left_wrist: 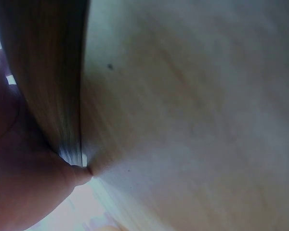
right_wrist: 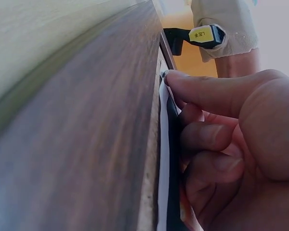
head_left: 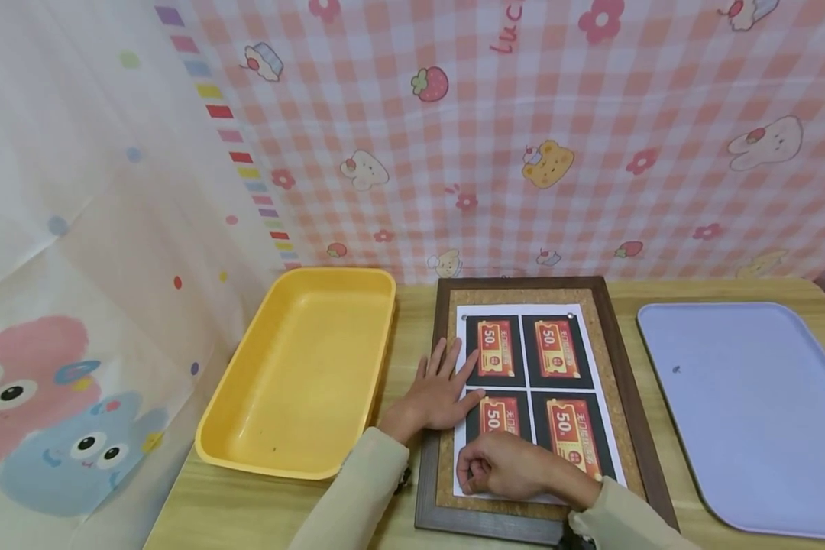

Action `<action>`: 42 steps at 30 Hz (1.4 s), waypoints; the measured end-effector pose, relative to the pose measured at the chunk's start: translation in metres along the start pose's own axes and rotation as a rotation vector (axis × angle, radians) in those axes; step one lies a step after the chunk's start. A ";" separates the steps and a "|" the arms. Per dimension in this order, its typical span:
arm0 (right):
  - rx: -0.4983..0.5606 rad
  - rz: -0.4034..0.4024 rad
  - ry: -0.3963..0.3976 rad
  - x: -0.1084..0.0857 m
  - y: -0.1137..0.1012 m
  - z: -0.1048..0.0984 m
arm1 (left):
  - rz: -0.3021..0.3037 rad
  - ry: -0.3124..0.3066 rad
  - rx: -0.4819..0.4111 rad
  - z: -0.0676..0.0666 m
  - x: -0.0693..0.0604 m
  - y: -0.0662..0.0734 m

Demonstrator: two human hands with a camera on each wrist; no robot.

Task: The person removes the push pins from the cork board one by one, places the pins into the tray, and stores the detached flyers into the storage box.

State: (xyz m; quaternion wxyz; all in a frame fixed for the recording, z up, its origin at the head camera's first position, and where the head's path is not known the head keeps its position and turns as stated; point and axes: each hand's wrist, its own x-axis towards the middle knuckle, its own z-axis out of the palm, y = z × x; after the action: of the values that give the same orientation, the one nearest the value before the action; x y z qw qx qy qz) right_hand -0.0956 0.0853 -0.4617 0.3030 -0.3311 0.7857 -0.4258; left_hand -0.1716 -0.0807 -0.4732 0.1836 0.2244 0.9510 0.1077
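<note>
A white sheet printed with red coupons on black panels lies on a cork board with a dark wooden frame. Metal thumbtacks sit at the sheet's two far corners. My left hand rests with spread fingers over the board's left side and the sheet's edge. At the sheet's near left corner is my right hand, its fingers curled. In the right wrist view, the thumb presses a small thumbtack at the paper's edge; the thumb largely hides it.
To the left of the board stands a deep yellow tray. A flat lavender tray lies to the right. All rest on a wood-grain table, with a checked cloth hanging behind it.
</note>
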 end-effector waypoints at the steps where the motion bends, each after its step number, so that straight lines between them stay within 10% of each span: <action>1: -0.005 -0.004 0.001 0.000 0.000 0.000 | -0.003 -0.005 -0.002 0.001 0.001 0.000; 19: -0.069 -0.023 -0.034 -0.001 -0.001 -0.001 | 0.002 -0.015 -0.007 -0.008 -0.006 0.004; 28: 0.220 -0.022 -0.047 -0.009 0.005 -0.004 | 0.004 -0.021 0.004 -0.008 -0.006 0.004; 42: 0.235 -0.011 -0.022 -0.009 0.004 -0.005 | -0.008 -0.019 0.002 -0.006 -0.004 0.003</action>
State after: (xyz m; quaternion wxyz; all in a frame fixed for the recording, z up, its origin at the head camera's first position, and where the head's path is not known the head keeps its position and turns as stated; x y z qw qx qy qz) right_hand -0.0955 0.0967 -0.4613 0.3458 -0.3021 0.7252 -0.5130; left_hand -0.1694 -0.0805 -0.4657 0.1927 0.2219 0.9502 0.1037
